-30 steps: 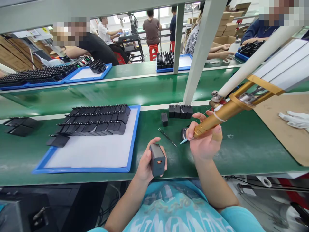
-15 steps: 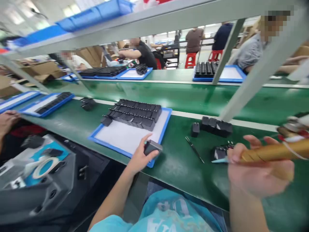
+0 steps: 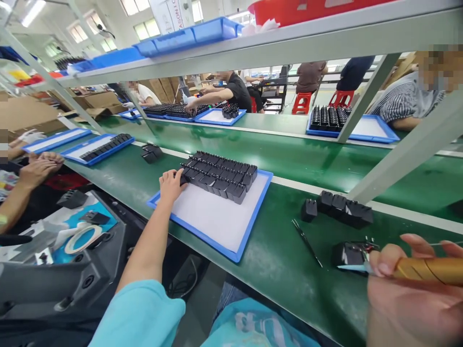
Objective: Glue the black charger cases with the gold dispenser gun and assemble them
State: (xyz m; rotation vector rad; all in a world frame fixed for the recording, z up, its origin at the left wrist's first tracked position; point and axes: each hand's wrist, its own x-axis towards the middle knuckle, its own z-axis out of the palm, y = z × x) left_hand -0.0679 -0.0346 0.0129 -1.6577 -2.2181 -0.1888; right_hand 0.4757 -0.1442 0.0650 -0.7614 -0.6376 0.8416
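My left hand [image 3: 170,187] is at the left end of the adapter rows in a blue-rimmed tray [image 3: 237,258]. Its fingers close around a black power adapter [image 3: 183,180], mostly hidden by the hand. Several rows of black adapters [image 3: 220,176], pins up, fill the tray's far part. At the right, my right hand [image 3: 408,284] grips a gold tube-shaped tool [image 3: 427,271] with a pale blue pointed nozzle [image 3: 352,268]. That nozzle overlaps an open black adapter housing [image 3: 343,253] with red wires and pins showing. Tweezers [image 3: 306,243] lie left of the housing.
A single adapter [image 3: 309,210] and a short row of adapters [image 3: 345,210] stand behind the tweezers. Slanted shelf posts [image 3: 376,168] rise from the bench. Leftward are another tray [image 3: 97,149], a co-worker's hands [image 3: 39,168] and a grey fixture with a tape roll [image 3: 84,239].
My left hand has moved left and away from me, from the tray's near right corner to the adapter rows, with the adapter. My right hand still holds the gold tool. The view has shifted.
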